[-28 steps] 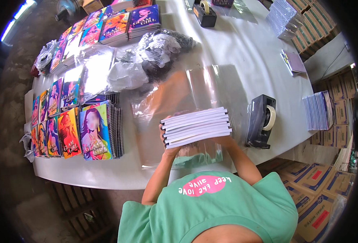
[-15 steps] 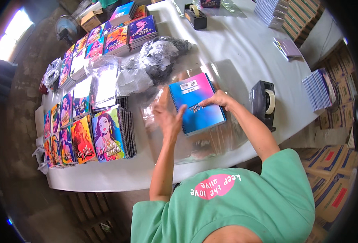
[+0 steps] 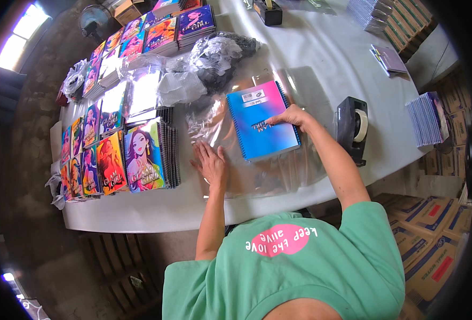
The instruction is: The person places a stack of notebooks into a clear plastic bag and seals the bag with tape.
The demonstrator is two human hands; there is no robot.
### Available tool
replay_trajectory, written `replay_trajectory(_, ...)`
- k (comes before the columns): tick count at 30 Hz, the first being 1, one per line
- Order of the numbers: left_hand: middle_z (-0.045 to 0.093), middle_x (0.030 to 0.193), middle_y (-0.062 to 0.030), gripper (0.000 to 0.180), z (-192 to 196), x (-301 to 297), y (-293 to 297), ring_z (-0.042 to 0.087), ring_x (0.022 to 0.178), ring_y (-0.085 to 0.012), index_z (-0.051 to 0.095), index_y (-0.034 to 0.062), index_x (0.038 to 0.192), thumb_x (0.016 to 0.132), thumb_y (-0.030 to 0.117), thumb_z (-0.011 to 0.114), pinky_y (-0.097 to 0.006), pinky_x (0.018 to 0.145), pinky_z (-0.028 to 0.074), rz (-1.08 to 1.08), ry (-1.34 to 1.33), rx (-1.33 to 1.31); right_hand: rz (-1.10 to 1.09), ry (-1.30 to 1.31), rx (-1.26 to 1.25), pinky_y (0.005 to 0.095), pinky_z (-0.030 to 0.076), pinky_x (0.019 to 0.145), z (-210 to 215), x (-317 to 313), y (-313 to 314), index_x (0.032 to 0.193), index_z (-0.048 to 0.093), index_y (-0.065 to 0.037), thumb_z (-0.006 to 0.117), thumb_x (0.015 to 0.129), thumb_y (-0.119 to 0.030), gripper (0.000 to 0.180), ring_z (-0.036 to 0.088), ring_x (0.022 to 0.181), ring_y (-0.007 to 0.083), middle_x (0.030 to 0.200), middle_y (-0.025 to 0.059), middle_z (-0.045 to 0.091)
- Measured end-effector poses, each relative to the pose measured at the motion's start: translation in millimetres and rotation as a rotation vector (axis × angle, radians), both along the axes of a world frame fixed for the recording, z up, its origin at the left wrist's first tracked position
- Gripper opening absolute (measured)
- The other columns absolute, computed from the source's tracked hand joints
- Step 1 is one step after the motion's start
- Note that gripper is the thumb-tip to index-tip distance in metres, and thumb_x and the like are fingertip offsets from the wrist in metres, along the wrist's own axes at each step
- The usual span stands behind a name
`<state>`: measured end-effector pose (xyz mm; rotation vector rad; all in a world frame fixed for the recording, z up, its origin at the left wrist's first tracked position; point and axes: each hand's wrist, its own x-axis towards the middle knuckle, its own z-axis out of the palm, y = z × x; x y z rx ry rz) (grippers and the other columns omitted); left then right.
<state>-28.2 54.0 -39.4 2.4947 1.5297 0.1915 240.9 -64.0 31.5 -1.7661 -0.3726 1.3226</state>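
Remotely, I'm resting my right hand, thumb extended, on the spiral notebook lying over clear plastic, unable to tell whether that grip is pinching, my left hand lying spread and empty, and judging the notebook stiff, slick, best taken by both long edges.

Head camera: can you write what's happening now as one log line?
left hand: palm down on clear plastic film; right hand: thumb on blue-and-pink spiral notebook; black tape dispenser: right of notebook
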Motion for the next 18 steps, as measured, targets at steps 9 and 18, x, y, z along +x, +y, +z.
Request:
replay_trajectory(9, 0.056, 0.114, -0.0127, 0.062, 92, 17, 47, 0.059, 0.089, -0.0206, 0.052, 0.0153, 0.132, 0.074, 0.005, 0.071, -0.033, 0.076, 0.049, -0.26, -0.358, -0.406, 0.009, -0.041, 0.019, 0.0301, 0.051, 0.077, -7, 2, 0, 0.09, 0.069, 0.003, 0.089, 0.053, -0.024, 0.05, 0.065, 0.08, 0.0181, 0.09, 0.0126, 0.069)
replay_trajectory(18, 0.055, 0.116, -0.021, 0.102, 147, 97, 14, 0.057, 0.055, -0.0144, 0.002, -0.0003, 0.146, 0.064, -0.01, 0.063, -0.027, 0.045, 0.048, -0.371, -0.55, -1.028, -0.063, -0.152, 0.074, 0.0307, 0.05, 0.076, -15, 4, -6, 0.092, 0.068, 0.005, 0.091, 0.049, -0.025, 0.057, 0.064, 0.081, 0.0187, 0.093, 0.0126, 0.068)
